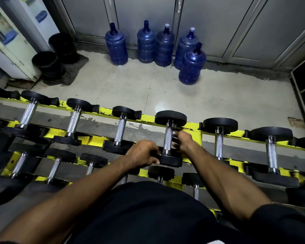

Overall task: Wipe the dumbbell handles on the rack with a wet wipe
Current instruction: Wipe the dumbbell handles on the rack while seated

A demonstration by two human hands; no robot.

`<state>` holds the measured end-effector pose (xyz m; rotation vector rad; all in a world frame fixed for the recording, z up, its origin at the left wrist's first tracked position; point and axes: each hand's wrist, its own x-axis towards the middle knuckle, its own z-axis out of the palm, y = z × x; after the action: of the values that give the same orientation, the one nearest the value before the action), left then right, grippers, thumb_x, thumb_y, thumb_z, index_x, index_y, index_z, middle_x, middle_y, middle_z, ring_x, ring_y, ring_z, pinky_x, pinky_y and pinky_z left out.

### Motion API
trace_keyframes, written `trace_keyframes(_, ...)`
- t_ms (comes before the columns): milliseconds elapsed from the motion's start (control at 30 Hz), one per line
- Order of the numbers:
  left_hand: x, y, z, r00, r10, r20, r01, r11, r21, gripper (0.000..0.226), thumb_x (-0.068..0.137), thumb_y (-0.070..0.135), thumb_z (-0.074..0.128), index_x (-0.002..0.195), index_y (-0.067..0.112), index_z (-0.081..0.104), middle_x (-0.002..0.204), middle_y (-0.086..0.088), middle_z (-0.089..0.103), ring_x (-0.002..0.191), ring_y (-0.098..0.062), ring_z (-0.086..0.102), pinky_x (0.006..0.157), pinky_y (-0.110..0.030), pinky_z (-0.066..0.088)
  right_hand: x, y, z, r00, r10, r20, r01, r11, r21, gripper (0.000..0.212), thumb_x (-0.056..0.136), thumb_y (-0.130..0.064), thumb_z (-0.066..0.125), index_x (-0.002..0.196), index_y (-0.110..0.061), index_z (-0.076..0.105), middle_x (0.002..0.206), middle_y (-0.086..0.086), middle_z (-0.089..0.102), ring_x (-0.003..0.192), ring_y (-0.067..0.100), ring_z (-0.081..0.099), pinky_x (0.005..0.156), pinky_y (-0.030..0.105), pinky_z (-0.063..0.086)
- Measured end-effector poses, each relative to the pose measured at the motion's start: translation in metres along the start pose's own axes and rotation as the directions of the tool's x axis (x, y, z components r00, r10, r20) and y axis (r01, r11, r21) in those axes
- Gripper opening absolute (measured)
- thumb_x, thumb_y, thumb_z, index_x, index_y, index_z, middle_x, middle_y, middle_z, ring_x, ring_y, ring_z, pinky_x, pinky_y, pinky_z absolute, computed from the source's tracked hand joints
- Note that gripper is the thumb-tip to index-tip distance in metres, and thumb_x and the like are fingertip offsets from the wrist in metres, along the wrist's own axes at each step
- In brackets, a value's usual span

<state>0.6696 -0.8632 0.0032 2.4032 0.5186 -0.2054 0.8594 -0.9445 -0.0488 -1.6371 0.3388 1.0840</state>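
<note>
Head view: dumbbell handle (168, 138) mid-row on the top tier of the rack (194, 125), both hands in close.
Knurled steel bar, rigid, grippy when dry, likely slicker once wet; capped by thick black heads, so probably heavy and best left cradled on the yellow rails (148, 118) rather than lifted. Steadied at the near head (171, 161) by the left hand (143, 153), fingers curled over its edge. Flanked on the right by the right hand (183, 140), blurred, fingers bent toward the bar; wipe pinched there or not, cannot tell. Best wrapped round mid-bar and stroked end to end. Further out, neighbouring dumbbells (120, 129) either side, blue water jugs (164, 46) against the wall (148, 14).
</note>
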Motion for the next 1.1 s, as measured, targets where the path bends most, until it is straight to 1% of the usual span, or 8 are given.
trace_keyframes(200,-0.003,-0.002,0.004,1.0,0.01,-0.022,-0.009,1.0,0.024,0.028,0.074,0.035,0.087,0.098,0.026,0.076,0.096,0.012,0.068,0.088,-0.005,0.062,0.082,-0.031,0.056,0.007,-0.012,0.008,0.977,0.163,0.135,-0.188,0.961,0.202,0.024,0.096,-0.005,0.041,0.098,-0.009,0.064,0.09,0.006,0.069,0.081,0.018,0.062,0.067,0.033,0.052)
trace_keyframes(333,-0.002,-0.004,0.005,0.999,0.019,-0.03,-0.018,0.999,0.036,0.026,0.074,0.035,0.087,0.096,0.026,0.076,0.095,0.012,0.067,0.084,-0.005,0.058,0.08,-0.031,0.056,0.004,-0.002,0.008,0.988,-0.102,-0.116,0.119,0.982,0.147,0.016,0.08,0.001,0.068,0.085,-0.014,0.068,0.089,0.007,0.069,0.075,0.021,0.063,0.054,0.03,0.046)
trace_keyframes(400,-0.001,-0.003,0.004,1.0,0.02,-0.022,-0.019,0.999,0.037,0.025,0.074,0.035,0.087,0.095,0.026,0.076,0.094,0.012,0.066,0.083,-0.004,0.058,0.079,-0.031,0.056,0.003,0.004,0.005,0.892,-0.391,-0.226,0.385,0.92,-0.071,0.016,0.072,-0.006,0.082,0.082,-0.015,0.074,0.084,0.004,0.072,0.077,0.02,0.066,0.067,0.036,0.055)
trace_keyframes(533,0.002,-0.003,0.002,1.0,0.028,-0.007,-0.028,0.998,0.048,0.026,0.073,0.035,0.087,0.095,0.027,0.076,0.094,0.012,0.066,0.086,-0.006,0.06,0.079,-0.031,0.056,-0.012,0.005,-0.001,0.527,-0.843,0.105,0.652,0.322,-0.687,0.013,0.079,-0.027,0.078,0.092,-0.025,0.078,0.093,-0.012,0.071,0.078,0.011,0.063,0.065,0.03,0.05)
trace_keyframes(633,0.001,-0.004,0.002,0.999,0.05,-0.022,-0.048,0.997,0.056,0.025,0.073,0.036,0.087,0.095,0.027,0.077,0.093,0.011,0.068,0.086,-0.007,0.061,0.078,-0.03,0.055,-0.009,-0.003,-0.003,0.299,-0.824,0.481,0.531,-0.275,-0.801,0.025,0.076,-0.015,0.075,0.098,-0.028,0.076,0.098,-0.011,0.071,0.065,0.025,0.067,0.047,0.029,0.047)
trace_keyframes(833,0.0,-0.003,0.003,0.998,0.052,-0.038,-0.05,0.998,0.032,0.025,0.073,0.035,0.087,0.094,0.025,0.077,0.092,0.012,0.068,0.086,-0.006,0.061,0.081,-0.03,0.055,-0.022,-0.013,0.004,0.441,-0.524,0.729,0.217,-0.725,-0.653,0.032,0.085,-0.007,0.058,0.115,-0.017,0.065,0.101,-0.002,0.065,0.062,0.025,0.068,0.046,0.026,0.033)
trace_keyframes(1000,-0.002,-0.002,0.005,0.998,0.046,-0.04,-0.044,0.998,0.046,0.026,0.074,0.036,0.086,0.096,0.026,0.077,0.095,0.011,0.069,0.089,-0.009,0.063,0.082,-0.032,0.056,-0.034,-0.032,0.028,0.641,-0.214,0.737,0.295,-0.818,-0.495,0.024,0.093,-0.01,0.05,0.109,-0.017,0.067,0.105,0.004,0.067,0.094,0.031,0.067,0.058,0.033,0.038)
trace_keyframes(1100,-0.004,-0.002,0.005,0.998,0.047,-0.046,-0.045,0.998,0.046,0.025,0.075,0.035,0.086,0.097,0.026,0.078,0.095,0.011,0.069,0.087,-0.008,0.063,0.081,-0.032,0.056,-0.039,-0.04,0.028,0.613,-0.158,0.774,0.379,-0.801,-0.464,0.014,0.09,-0.022,0.057,0.096,-0.022,0.069,0.095,0.003,0.07,0.09,0.03,0.067,0.057,0.031,0.039)
